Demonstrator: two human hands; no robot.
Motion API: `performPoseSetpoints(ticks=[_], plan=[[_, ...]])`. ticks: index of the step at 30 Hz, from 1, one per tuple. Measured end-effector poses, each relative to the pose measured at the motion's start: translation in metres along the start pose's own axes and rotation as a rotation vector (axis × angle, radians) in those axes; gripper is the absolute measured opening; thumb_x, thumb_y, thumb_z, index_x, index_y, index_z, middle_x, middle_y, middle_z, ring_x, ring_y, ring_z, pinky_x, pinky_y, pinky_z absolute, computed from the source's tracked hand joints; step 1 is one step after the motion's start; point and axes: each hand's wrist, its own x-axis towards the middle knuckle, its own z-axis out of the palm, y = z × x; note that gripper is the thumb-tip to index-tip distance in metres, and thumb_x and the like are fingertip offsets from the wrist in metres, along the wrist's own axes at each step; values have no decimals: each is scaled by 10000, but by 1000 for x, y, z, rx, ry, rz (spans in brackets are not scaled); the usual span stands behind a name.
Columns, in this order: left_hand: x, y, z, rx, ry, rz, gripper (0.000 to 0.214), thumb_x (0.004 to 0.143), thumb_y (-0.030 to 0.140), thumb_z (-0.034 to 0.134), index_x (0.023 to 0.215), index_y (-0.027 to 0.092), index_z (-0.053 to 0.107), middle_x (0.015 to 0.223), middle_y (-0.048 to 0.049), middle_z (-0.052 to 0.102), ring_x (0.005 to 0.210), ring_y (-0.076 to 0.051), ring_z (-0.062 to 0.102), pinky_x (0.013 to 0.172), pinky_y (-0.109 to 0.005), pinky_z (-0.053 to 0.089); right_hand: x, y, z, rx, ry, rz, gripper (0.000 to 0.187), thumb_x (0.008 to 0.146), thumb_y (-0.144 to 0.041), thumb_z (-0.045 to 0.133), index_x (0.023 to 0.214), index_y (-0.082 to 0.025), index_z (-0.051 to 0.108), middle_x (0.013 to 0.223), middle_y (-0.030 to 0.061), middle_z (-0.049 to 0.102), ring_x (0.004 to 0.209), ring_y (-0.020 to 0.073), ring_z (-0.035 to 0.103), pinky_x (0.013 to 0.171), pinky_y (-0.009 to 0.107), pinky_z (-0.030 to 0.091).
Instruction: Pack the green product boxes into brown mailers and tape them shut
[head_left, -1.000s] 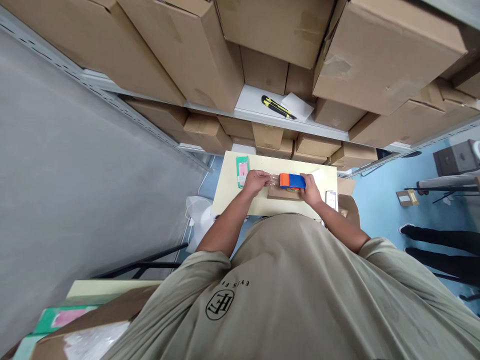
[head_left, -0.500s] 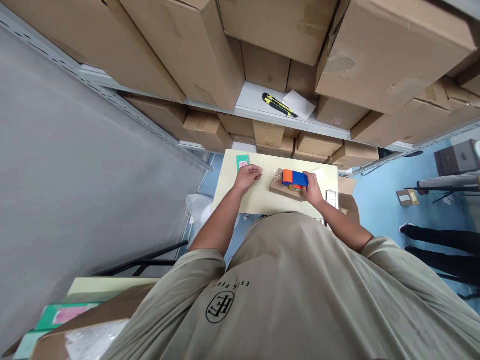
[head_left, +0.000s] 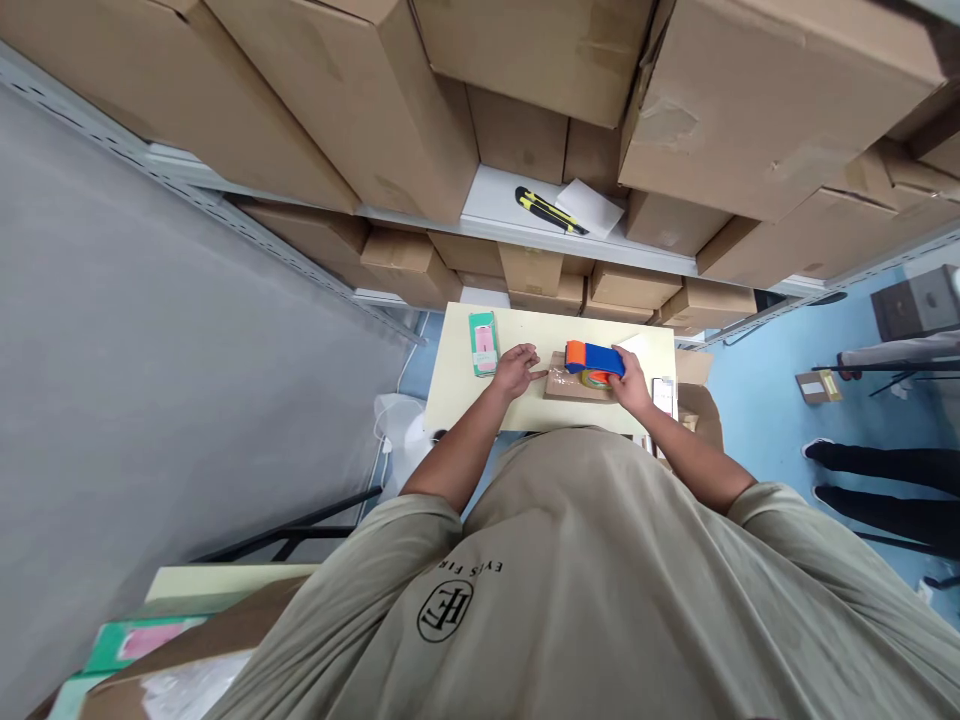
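The right hand [head_left: 630,382] is closed around a blue-and-orange tape dispenser [head_left: 594,361] sitting on a cardboard mailer [head_left: 568,385] — the left hand [head_left: 517,370] is open, just left of that mailer.

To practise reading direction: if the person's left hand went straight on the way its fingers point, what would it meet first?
The left hand would probably meet the flat cardboard piece first, before the tape dispenser; depth is unclear.

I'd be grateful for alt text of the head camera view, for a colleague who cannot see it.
A person's right hand grips an orange-and-blue tape dispenser over a brown parcel on a pale yellow table, with the left hand beside it. Cardboard cartons fill the shelves ahead.
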Motion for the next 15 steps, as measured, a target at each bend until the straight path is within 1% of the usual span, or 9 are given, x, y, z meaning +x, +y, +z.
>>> performPoseSetpoints(ticks=[4,10,13,15], plan=[[-9,-14,-13,-21,40,-46,426,724,358,982,915,207,632,763,50,599,807,-131,623,954,-479,659,1,0,-5,12,-48,-27,753,873,-212,601,1623,-241,544,1350,139,636,1307,367,630,1234,667,525],[-22,-42,-26,35,98,-55,412,690,398,977,875,203,665,748,37,605,784,-142,625,900,-446,658,-3,7,-8,-10,-134,-86,757,874,-221,607,1628,-231,545,1274,130,607,1233,365,625,1184,660,551],[-23,-52,-28,64,122,-42,415,673,424,973,868,205,678,742,33,599,782,-150,630,876,-426,648,-4,10,-10,-22,-163,-91,759,879,-224,611,1634,-249,541,1272,124,597,1210,362,620,1164,655,562],[-22,-56,-26,83,129,-28,427,663,443,970,862,209,673,743,34,596,777,-152,632,864,-415,638,-4,10,-11,-32,-170,-88,760,885,-228,614,1640,-260,537,1273,120,595,1204,361,617,1156,649,567]])
